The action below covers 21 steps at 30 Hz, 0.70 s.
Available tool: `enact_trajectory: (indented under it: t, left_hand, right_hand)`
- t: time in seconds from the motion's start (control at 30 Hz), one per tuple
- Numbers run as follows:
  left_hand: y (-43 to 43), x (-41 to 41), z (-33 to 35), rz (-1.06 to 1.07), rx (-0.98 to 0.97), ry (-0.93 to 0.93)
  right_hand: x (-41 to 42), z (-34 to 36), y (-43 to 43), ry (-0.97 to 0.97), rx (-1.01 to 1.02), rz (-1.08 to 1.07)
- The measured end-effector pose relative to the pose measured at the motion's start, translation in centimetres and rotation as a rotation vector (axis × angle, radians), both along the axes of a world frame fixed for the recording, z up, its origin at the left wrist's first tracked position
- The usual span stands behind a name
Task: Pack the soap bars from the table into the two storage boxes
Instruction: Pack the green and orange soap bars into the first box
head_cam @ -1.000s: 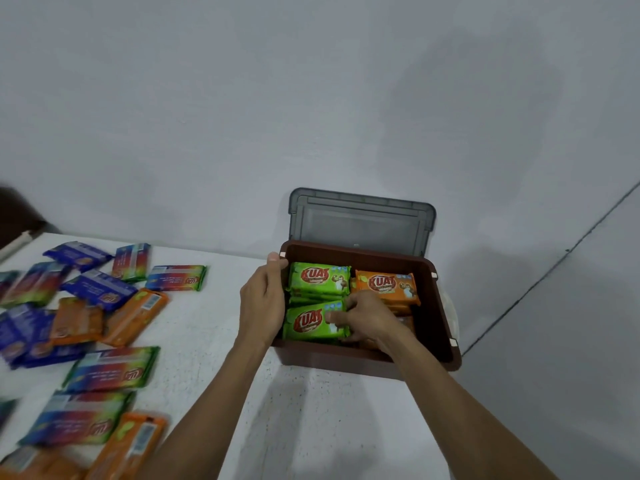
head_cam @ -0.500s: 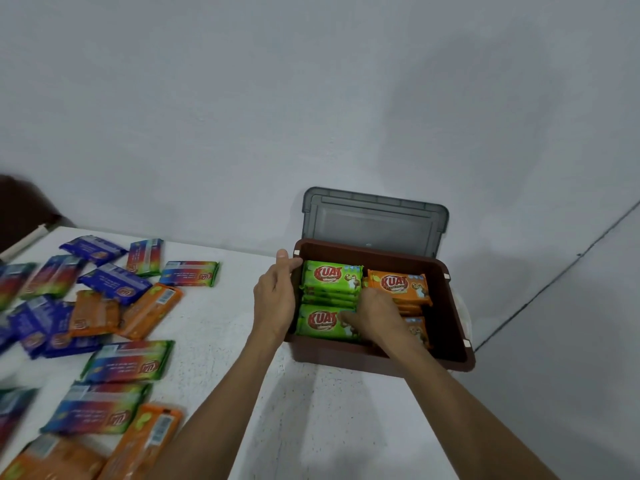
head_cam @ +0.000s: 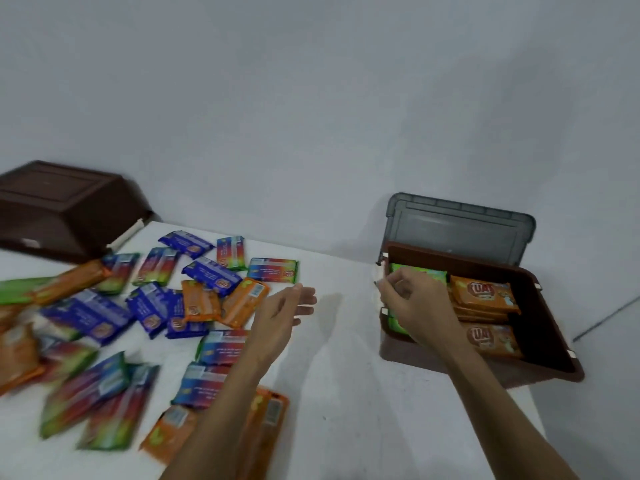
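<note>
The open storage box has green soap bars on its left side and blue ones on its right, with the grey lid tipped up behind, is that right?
One slip: the head view shows orange soap bars, not blue ones, on the right side of the open storage box. The green soap bars on its left and the grey lid tipped up behind are as you said.

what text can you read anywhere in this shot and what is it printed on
"UAT": red logo on the upper orange soap bar in the open storage box; any letter before it is unclear.
"UA": logo on the lower orange soap bar; the rest is blurred.
Loose soap bars on the table: print and barcodes too blurred to read.
Green soap bar: logo covered by the right hand.
</note>
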State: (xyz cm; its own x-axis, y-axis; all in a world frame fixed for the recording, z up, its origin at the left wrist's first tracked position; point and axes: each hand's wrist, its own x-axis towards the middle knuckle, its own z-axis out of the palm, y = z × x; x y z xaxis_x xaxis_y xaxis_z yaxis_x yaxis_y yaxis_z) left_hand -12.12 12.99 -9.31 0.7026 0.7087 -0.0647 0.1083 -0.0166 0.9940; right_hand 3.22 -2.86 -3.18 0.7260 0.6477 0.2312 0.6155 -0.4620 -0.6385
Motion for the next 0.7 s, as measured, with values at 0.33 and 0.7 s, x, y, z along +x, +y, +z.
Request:
enact_trajectory:
  t: [0.33,0.7]
  left_hand:
    - [12.3,-13.6,-5.4,0.103,0.665,0.474]
    - [16.5,-17.3,-7.4,-0.019,0.508,0.386]
  right_hand:
    - [-9.5,-3.8,12.6,0.237,-0.078,0.081]
    - [-11.8,-9.1,23.9,0.321,-0.379,-0.047]
